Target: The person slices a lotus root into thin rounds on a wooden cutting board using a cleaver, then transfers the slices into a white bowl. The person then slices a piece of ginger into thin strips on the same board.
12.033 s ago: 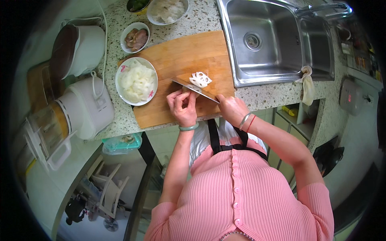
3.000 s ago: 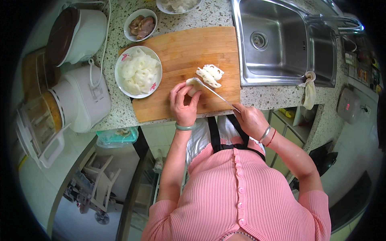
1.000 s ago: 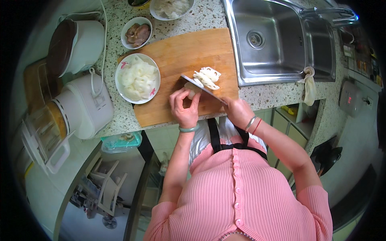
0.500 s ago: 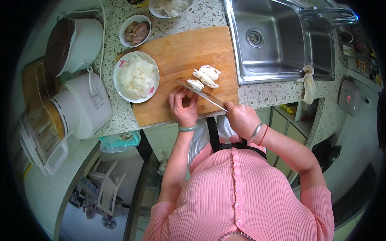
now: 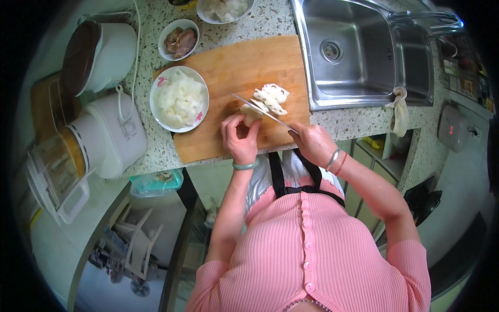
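Observation:
With curled fingers and thumb, my left hand (image 5: 240,139) holds a pale piece of lotus root (image 5: 250,113) down on the wooden cutting board (image 5: 228,70). My right hand (image 5: 314,146) grips the handle of a kitchen knife (image 5: 271,117). Its blade slants across the lotus root, just beyond my left fingertips. On the far side of the blade lie several cut lotus root slices (image 5: 275,93), leaning against each other with their holes showing. A white plate (image 5: 155,113) piled with thin lotus root slices (image 5: 179,99) stands over the board's left edge.
Beyond the plate stand a small bowl (image 5: 164,50) of brownish meat (image 5: 180,42) and another white bowl (image 5: 228,22) with pale contents. A steel sink (image 5: 358,47) borders the board on the right, with a cloth (image 5: 399,112) over its edge. Kitchen appliances (image 5: 112,135) line the left side.
The knife and my right hand have moved slightly away from me. More of the lotus root piece shows between my left fingers and the blade.

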The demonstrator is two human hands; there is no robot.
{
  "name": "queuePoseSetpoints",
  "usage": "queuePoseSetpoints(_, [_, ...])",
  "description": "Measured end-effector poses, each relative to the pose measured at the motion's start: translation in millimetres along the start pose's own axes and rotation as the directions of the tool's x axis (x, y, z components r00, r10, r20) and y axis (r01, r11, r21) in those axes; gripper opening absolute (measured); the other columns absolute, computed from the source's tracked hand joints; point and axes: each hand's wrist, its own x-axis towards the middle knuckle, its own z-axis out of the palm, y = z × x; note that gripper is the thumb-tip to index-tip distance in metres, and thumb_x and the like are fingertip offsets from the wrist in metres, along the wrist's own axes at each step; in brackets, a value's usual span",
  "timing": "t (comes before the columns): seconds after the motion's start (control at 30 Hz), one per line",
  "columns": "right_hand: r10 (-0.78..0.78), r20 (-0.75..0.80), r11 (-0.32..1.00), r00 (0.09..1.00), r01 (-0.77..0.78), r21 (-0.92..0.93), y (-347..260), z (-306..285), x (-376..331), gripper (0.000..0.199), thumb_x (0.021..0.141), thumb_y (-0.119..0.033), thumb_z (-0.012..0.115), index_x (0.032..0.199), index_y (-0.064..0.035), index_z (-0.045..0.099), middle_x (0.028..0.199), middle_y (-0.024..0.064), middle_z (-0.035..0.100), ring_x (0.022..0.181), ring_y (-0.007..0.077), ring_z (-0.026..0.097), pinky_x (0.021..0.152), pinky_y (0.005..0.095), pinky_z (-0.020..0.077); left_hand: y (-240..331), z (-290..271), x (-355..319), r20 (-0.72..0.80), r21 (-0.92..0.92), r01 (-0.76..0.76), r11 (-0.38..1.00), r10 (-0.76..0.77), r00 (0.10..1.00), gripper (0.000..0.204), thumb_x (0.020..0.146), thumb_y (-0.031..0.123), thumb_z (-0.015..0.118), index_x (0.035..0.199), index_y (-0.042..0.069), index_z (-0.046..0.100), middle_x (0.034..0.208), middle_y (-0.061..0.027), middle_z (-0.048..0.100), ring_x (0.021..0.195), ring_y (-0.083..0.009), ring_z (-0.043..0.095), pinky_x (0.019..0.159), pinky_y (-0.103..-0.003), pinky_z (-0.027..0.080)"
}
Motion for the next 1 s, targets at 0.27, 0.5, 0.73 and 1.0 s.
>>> queuePoseSetpoints(0.27, [-0.016, 0.09, 0.997, 0.996, 0.023, -0.074, -14, -20, -26, 0.01, 0.087, -0.01, 0.056, 0.092, -0.0007, 0.055, 0.066, 0.0218, 0.063, 0.064, 0.0409, 0.065, 0.058, 0.0496, 0.0518, 0, 0, 0, -0.011, 0.042, -0.033, 0.999, 0.034, 0.999, 0.038, 0.065, -0.001, 0.086, 0.096, 0.005, 0.064, 0.099, -0.0106, 0.062, 0.084, -0.0235, 0.059, 0.065, -0.032, 0.051])
queuePoseSetpoints(0.5, [0.062, 0.154, 0.992, 0.986, -0.044, -0.121, -18, -22, -28, 0.017, 0.09, -0.011, 0.054, 0.104, -0.0018, 0.058, 0.068, 0.0226, 0.063, 0.066, 0.0413, 0.065, 0.061, 0.0508, 0.0517, -5, 0, -2, -0.011, 0.061, -0.025, 0.998, 0.025, 1.0, 0.035, 0.065, -0.003, 0.082, 0.093, 0.005, 0.062, 0.097, -0.0106, 0.062, 0.082, -0.0251, 0.06, 0.067, -0.033, 0.051])
queuePoseSetpoints(0.73, [0.092, 0.109, 0.985, 0.99, -0.075, -0.153, -15, 14, 2, 0.015, 0.086, -0.009, 0.052, 0.098, -0.0013, 0.054, 0.075, 0.0246, 0.066, 0.071, 0.0414, 0.067, 0.065, 0.0505, 0.0537, -2, -2, 2, 0.01, 0.038, -0.107, 0.993, 0.107, 0.994, 0.036, 0.067, 0.006, 0.086, 0.094, 0.006, 0.062, 0.101, -0.012, 0.063, 0.096, -0.0292, 0.061, 0.083, -0.039, 0.05])
queuePoseSetpoints(1.0, [0.006, -0.009, 1.0, 1.0, -0.006, -0.003, 5, 14, 7, 0.02, 0.092, -0.016, 0.057, 0.108, -0.0062, 0.064, 0.072, 0.0229, 0.064, 0.069, 0.0415, 0.064, 0.063, 0.0516, 0.0514, -4, -2, 2, -0.007, -0.006, -0.125, 0.992, 0.125, 0.992, 0.036, 0.069, 0.006, 0.086, 0.096, 0.005, 0.062, 0.104, -0.0115, 0.062, 0.094, -0.0275, 0.061, 0.082, -0.038, 0.051])
